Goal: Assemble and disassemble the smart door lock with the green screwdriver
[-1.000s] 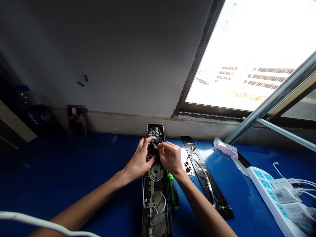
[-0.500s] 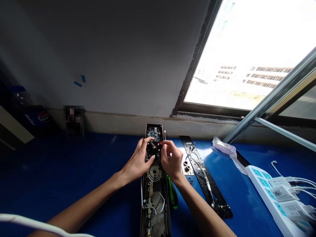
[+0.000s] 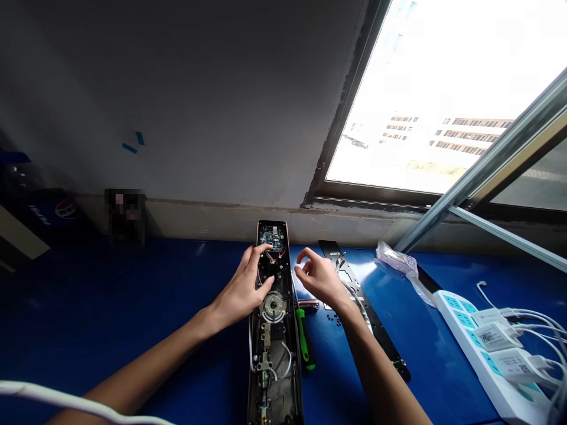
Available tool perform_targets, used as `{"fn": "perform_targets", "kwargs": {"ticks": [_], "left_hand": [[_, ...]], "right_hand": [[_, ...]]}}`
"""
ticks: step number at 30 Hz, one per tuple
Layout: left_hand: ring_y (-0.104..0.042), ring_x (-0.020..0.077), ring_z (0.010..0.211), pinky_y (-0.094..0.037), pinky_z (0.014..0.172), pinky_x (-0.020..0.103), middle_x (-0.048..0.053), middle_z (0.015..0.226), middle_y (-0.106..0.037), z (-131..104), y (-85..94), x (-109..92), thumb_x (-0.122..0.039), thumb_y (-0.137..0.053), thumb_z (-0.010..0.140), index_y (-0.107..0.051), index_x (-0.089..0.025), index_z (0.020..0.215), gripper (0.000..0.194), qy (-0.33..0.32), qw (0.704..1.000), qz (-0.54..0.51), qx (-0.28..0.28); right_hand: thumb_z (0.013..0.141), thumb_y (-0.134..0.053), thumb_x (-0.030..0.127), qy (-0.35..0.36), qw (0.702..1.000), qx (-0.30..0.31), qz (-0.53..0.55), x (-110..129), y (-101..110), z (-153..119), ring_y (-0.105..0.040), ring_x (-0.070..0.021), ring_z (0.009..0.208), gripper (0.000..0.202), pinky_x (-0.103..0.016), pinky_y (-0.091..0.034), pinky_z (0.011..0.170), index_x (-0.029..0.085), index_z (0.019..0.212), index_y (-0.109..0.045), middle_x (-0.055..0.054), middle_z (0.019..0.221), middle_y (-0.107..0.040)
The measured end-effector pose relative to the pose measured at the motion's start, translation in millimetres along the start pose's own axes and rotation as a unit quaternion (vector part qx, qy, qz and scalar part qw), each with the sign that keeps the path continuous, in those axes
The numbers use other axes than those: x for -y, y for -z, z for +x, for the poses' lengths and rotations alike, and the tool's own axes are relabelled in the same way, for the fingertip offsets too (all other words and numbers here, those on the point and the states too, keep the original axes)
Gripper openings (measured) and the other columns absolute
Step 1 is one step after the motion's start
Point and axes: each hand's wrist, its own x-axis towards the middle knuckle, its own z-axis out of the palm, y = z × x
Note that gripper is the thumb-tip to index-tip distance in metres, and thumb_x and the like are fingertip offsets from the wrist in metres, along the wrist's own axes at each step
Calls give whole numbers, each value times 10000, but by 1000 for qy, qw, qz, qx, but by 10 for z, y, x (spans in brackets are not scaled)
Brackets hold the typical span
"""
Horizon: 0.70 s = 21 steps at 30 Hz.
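An opened electronic door lock (image 3: 273,330), a long dark casing with a round hub and metal parts, lies lengthwise before me. A blue circuit board (image 3: 271,235) sits at its far end, with thin wires below it. My left hand (image 3: 250,280) rests across the casing's left side, its index finger near the board's lower edge and its thumb lower down, spread apart. My right hand (image 3: 321,277) hovers just right of the casing, fingers curled, with a gap between thumb and index finger and nothing visible there. A green-and-black screwdriver (image 3: 305,339) lies along the casing's right side.
A long black backplate (image 3: 383,336) with a cable lies to the right, partly under my right forearm. Small dark screws (image 3: 333,319) are scattered beside it. Farther right are a plastic-wrapped pack (image 3: 396,257) and a white power strip (image 3: 460,330) with plugged-in adapters.
My right hand has pulled back from the lock's upper part to the right, its thumb and index finger now apart. My left hand stays on the casing. The view has shifted slightly.
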Motion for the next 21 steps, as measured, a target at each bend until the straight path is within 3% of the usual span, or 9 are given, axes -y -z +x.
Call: {"fn": "perform_targets", "kwargs": {"ticks": [5, 10, 14, 17, 21], "left_hand": [[-547, 264, 1342, -444, 1185, 485, 94, 1467, -470, 3, -1, 3, -215, -611, 960, -352, -325, 1479, 590, 11, 1000, 0, 3], [-544, 260, 1337, -442, 1183, 480, 85, 1472, -475, 2, -13, 20, -205, -618, 951, -352, -334, 1485, 611, 11, 1000, 4, 0], [-559, 262, 1316, -457, 1171, 484, 89, 1455, -486, 0, -15, 32, -207, -617, 953, -355, -331, 1492, 612, 4, 1000, 1, 1], [-541, 264, 1349, -446, 1187, 484, 87, 1479, -468, -2, -7, 40, -203, -604, 961, -351, -341, 1504, 614, -3, 1000, -5, 8], [-550, 256, 1342, -454, 1185, 478, 90, 1511, -428, 2, 17, 34, -187, -578, 971, -329, -357, 1519, 626, -7, 1000, -8, 24]], "right_hand": [[836, -741, 198, -12, 977, 203, -56, 37, 256, -95, -617, -114, 598, 111, -226, -455, 565, 200, 820, -631, 34, 721, -703], [1009, -648, 389, -57, 940, 319, -110, 110, 97, -132, -707, -179, 946, 297, -375, -620, 833, 165, 1203, -660, -70, 1153, -707], [1010, -646, 385, -82, 934, 327, -119, 125, -30, -146, -697, -212, 1056, 331, -420, -612, 906, 184, 1272, -641, -91, 1268, -678], [998, -662, 377, -82, 947, 291, -114, 110, 12, -145, -700, -155, 849, 261, -327, -611, 753, 164, 1147, -672, -56, 1068, -719], [861, -742, 277, -67, 975, 187, -100, 115, 142, -107, -618, -133, 621, 136, -235, -433, 541, 191, 935, -667, -20, 785, -716]]}}
